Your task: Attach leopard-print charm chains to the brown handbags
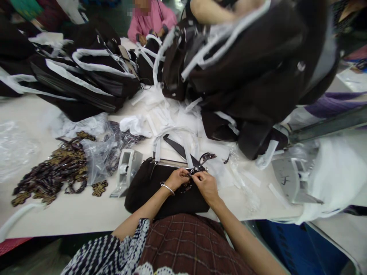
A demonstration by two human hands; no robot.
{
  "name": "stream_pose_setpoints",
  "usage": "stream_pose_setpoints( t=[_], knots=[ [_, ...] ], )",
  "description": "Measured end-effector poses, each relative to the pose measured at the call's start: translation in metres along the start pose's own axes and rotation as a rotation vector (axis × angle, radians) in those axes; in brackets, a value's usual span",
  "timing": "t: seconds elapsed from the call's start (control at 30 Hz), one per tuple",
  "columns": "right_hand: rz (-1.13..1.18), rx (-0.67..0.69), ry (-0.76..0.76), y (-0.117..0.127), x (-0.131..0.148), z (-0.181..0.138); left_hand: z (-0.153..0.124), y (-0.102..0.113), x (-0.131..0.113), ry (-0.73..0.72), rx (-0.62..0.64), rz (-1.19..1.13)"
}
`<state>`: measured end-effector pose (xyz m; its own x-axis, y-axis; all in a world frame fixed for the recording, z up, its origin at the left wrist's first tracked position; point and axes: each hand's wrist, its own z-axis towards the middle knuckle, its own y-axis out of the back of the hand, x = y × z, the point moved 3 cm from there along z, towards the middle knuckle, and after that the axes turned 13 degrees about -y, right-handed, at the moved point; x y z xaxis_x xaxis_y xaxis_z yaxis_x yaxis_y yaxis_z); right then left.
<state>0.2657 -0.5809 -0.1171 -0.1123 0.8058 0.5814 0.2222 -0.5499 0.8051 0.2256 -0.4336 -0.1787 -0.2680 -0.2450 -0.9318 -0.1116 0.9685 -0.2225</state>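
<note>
A dark handbag (143,187) lies on the table against my body, its handles wrapped in white strips. My left hand (178,179) is closed in a pinch on a small dark chain charm (185,187) near the bag's top right. My right hand (207,186) pinches at the same spot, thumb and fingers together by the metal fitting of the strap. The exact part between the fingertips is too small to make out. A dark flat strap (177,148) stretches behind the hands among the wrapped handles.
Brown patterned chain charms (57,172) are heaped at left, beside a tape dispenser (126,172). A second dispenser (298,177) stands at right. Dark bags (94,76) and a large bag pile (252,72) cover the far side. A person in pink (155,19) works opposite.
</note>
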Motion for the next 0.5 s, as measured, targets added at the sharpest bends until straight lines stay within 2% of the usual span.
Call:
stream_pose_setpoints(
  t=[0.33, 0.5],
  knots=[
    [0.023, 0.007, -0.048, -0.0070, -0.0086, 0.0025, -0.0029, -0.0031, -0.0065, -0.058, 0.024, 0.067],
    [0.142, 0.042, -0.115, -0.0029, -0.0110, 0.0034, -0.0011, -0.0017, -0.0036, -0.047, 0.011, 0.100]
  ],
)
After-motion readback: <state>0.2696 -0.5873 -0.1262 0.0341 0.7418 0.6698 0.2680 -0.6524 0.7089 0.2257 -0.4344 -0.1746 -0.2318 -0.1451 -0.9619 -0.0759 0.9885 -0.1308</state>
